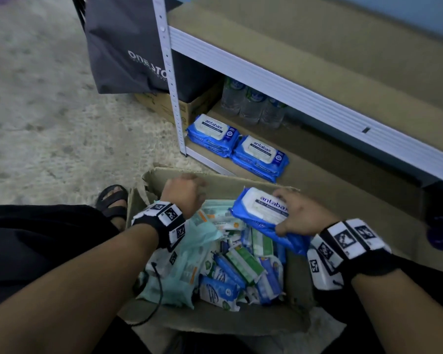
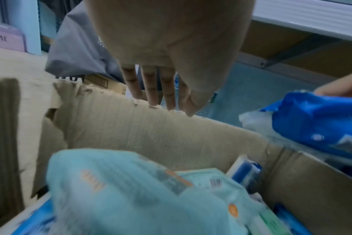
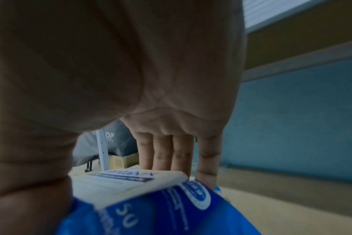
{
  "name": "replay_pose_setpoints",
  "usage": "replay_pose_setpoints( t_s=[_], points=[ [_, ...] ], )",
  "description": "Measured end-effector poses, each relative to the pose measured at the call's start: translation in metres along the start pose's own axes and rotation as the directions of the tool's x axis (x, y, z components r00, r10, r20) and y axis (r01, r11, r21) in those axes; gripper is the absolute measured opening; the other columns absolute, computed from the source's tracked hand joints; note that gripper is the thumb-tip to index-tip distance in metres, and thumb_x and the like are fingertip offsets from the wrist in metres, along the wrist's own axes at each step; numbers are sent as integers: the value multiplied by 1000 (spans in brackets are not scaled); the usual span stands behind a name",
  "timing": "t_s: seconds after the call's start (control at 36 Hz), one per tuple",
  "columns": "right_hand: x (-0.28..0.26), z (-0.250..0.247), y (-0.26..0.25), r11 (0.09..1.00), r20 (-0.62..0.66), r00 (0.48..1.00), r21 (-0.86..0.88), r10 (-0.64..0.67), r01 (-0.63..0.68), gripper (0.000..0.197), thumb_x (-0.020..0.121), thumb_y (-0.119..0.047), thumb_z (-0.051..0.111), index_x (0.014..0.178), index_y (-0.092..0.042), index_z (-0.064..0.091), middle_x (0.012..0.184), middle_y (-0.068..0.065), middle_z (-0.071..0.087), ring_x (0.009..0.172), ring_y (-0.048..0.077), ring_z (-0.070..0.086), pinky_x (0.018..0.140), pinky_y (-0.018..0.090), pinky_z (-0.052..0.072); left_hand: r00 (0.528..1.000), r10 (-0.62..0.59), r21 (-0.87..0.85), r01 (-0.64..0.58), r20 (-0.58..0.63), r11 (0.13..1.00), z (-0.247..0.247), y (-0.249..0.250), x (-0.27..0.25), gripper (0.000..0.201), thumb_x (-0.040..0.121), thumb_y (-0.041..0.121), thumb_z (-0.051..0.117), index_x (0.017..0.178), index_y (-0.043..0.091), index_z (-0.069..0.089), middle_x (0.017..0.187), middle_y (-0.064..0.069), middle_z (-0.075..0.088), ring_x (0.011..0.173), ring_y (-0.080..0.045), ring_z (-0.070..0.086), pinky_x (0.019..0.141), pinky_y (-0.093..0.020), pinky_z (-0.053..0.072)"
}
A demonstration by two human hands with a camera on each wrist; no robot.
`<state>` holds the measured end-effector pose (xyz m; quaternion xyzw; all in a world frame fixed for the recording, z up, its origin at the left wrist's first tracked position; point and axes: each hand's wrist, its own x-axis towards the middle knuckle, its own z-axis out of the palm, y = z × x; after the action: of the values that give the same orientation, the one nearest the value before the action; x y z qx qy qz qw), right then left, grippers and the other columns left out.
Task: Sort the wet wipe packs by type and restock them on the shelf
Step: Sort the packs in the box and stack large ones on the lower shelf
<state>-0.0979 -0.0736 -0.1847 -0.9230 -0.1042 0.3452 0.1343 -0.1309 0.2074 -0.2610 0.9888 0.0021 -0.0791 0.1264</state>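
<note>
My right hand (image 1: 298, 213) grips a blue and white antabax wet wipe pack (image 1: 260, 213) over the far right corner of the cardboard box (image 1: 223, 320). In the right wrist view its fingers (image 3: 171, 152) lie across the top of that pack (image 3: 151, 206) with the thumb beneath. My left hand (image 1: 188, 190) holds nothing; its straight fingers (image 2: 153, 95) touch the far rim of the box (image 2: 151, 135). Two stacks of the same blue packs (image 1: 212, 134) (image 1: 260, 157) sit on the bottom shelf (image 1: 330, 180). The box holds several mixed packs, with a teal one (image 1: 179, 277) on the left.
Water bottles (image 1: 251, 103) stand at the back of the bottom shelf behind the stacks. A dark bag (image 1: 128, 47) hangs at the shelf's white upright post (image 1: 175, 103), over a small carton. The upper shelf board (image 1: 317, 60) overhangs. My sandalled foot (image 1: 113, 200) is left of the box.
</note>
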Motion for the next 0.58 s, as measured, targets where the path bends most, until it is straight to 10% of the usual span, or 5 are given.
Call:
replay_pose_setpoints(
  t_s=[0.25, 0.42, 0.58],
  points=[
    [55, -74, -12, 987, -201, 978, -161, -49, 16, 90, 63, -34, 84, 141, -23, 40, 125, 3, 62, 106, 23, 60, 82, 26, 44, 998, -31, -130, 23, -58, 991, 15, -10, 58, 30, 99, 38, 49, 123, 28, 64, 126, 1, 64, 119, -24, 56, 110, -40, 30],
    [121, -88, -10, 992, -143, 989, -115, 31, -47, 78, 73, -13, 80, 137, -15, 35, 117, 7, 57, 95, 23, 54, 78, 31, 42, 986, -135, -372, 91, -94, 924, 33, -21, 64, 15, 94, 36, 62, 96, 30, 75, 101, 2, 73, 94, -22, 64, 80, -30, 44],
    [188, -79, -6, 951, -173, 983, -287, 67, -115, 83, 68, -14, 83, 137, -13, 36, 124, 13, 56, 110, 33, 57, 85, 36, 49, 980, -160, -487, 83, -118, 869, 40, -28, 67, 7, 87, 37, 71, 87, 33, 77, 94, 9, 74, 87, -15, 65, 78, -29, 49]
  ],
)
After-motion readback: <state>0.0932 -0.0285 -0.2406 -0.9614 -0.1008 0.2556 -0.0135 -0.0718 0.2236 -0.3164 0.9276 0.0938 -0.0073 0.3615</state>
